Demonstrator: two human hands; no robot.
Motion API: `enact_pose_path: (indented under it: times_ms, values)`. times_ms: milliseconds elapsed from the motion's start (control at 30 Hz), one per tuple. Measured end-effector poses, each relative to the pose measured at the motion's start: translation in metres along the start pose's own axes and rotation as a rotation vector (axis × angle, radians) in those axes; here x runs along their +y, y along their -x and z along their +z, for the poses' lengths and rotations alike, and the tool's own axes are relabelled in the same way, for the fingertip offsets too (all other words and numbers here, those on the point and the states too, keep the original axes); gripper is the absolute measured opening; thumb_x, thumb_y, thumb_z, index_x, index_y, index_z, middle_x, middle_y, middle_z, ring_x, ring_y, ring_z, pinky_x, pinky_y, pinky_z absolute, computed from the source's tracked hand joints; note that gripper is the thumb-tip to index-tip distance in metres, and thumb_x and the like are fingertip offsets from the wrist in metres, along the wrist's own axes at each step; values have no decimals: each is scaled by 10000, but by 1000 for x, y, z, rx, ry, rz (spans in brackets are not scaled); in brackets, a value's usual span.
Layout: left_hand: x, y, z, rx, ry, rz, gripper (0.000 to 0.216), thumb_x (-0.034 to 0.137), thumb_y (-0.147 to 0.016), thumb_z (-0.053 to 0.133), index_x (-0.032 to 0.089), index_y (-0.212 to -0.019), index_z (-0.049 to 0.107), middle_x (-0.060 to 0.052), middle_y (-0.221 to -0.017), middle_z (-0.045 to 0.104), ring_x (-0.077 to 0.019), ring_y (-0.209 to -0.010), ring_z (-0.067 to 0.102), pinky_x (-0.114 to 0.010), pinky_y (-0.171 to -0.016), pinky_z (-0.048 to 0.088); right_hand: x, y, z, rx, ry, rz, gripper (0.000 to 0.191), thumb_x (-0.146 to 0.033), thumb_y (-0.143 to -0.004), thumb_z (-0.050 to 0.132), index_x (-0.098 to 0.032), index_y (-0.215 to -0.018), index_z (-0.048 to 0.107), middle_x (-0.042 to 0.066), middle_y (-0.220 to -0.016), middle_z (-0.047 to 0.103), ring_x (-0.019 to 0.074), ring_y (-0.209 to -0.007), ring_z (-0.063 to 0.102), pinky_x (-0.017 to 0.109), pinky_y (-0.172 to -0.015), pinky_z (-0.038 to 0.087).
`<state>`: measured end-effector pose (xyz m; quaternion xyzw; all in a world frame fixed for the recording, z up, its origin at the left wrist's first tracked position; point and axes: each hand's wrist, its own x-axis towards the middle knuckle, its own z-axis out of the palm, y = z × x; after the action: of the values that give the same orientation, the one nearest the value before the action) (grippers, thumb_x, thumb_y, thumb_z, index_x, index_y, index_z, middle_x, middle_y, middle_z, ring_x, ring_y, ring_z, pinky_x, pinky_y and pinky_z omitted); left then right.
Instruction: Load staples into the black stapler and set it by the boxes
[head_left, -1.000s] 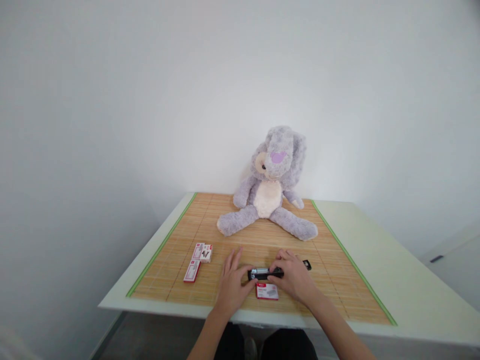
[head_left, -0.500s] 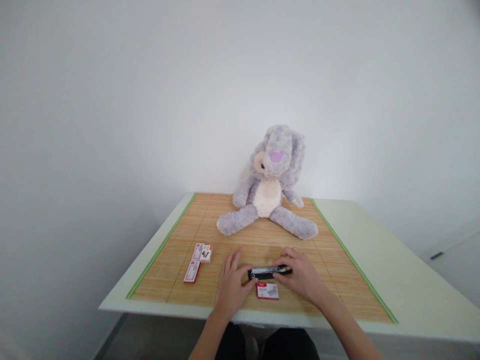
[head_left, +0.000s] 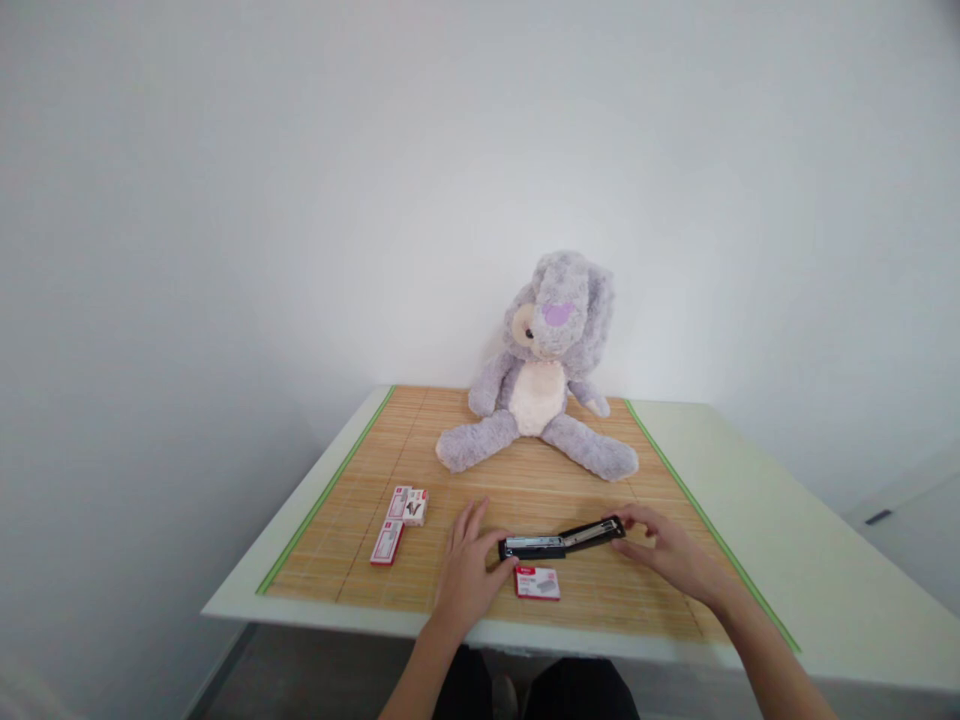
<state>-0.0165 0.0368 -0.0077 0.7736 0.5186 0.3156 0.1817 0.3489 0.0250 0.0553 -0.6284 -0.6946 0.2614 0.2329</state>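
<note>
A black stapler [head_left: 534,547] lies opened out on the bamboo mat, its metal staple channel showing and its other arm angled up to the right. My left hand [head_left: 472,565] pinches the stapler's left end between thumb and index finger, the other fingers stretched out over the mat. At the far right end, my right hand [head_left: 660,545] grips the stapler's raised arm between thumb and fingers. Just below the stapler, a small red and white staple box [head_left: 538,583] lies flat on the mat.
To the left lie several small red and white boxes [head_left: 387,542], close together. A grey plush rabbit [head_left: 537,398] sits at the back against the wall. The bamboo mat [head_left: 360,590] with green edges covers much of the white table [head_left: 750,480].
My right hand has moved right, swinging the stapler's arm open away from the other half. My left hand has stayed on the left end.
</note>
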Motion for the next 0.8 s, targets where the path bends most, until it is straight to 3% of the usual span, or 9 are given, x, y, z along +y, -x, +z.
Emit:
enact_pose_path:
  times_ms: [167, 333, 533, 800]
  values:
    - [0, -1, -1, -11, 5, -3, 344, 354, -845, 755, 347, -1188, 730, 1, -1641, 393, -299, -1531, 302, -554, -1234, 300, -44, -2, -5, -31, -61, -108, 439, -574, -871, 660, -296, -1205, 715, 67, -1302, 684, 266, -1159, 609, 389, -984, 480]
    - [3, -1, -3, -26, 1, -5, 343, 339, -828, 773, 347, -1169, 731, -9, -1577, 484, -277, -1462, 403, -519, -1219, 322, -79, -15, 10, -51, -151, -229, 398, -548, -881, 689, -247, -1137, 742, 74, -1204, 705, 245, -1074, 634, 368, -954, 483]
    - [6, -2, -6, -34, 11, -7, 344, 333, -815, 783, 354, -1155, 733, -4, -1537, 529, -275, -1444, 423, -514, -1215, 317, -104, -27, 31, -76, -189, -305, 304, -458, -888, 715, -246, -1100, 756, 62, -1183, 712, 250, -1125, 624, 386, -1029, 453]
    - [7, -2, -6, -36, 22, 0, 341, 346, -813, 791, 348, -1149, 731, -5, -1521, 548, -266, -1446, 423, -504, -1221, 307, -122, -42, 66, -91, -30, -383, 243, -288, -806, 784, -258, -1047, 795, 48, -1030, 744, 248, -1022, 621, 361, -933, 452]
